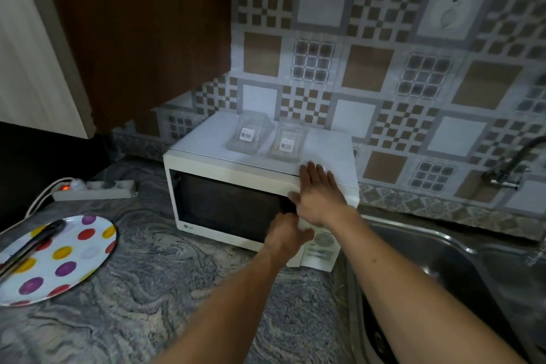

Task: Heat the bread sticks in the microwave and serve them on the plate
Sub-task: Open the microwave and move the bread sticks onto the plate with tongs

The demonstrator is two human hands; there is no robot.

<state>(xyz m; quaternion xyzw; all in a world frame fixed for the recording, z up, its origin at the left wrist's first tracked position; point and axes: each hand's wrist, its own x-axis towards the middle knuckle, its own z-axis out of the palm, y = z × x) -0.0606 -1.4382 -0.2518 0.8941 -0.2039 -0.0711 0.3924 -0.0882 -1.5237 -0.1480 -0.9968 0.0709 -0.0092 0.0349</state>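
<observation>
A white microwave (pixel 230 168) stands on the marbled counter with its dark door closed. My right hand (pixel 317 193) lies flat with straight fingers against the upper right front corner of the microwave. My left hand (pixel 288 233) is at the right edge of the door, its fingers curled at the door's edge; the grip itself is hidden. A white plate with coloured dots (pixel 76 257) sits at the left on the counter with black tongs (pixel 32 245) lying across it. No bread sticks are visible; the interior behind the door is dark.
Two clear plastic boxes (pixel 251 134) (pixel 288 142) with barcode labels lie on top of the microwave. A white power strip (pixel 94 189) with a lit switch sits behind the plate. A steel sink (pixel 443 260) and tap (pixel 508 168) are at the right.
</observation>
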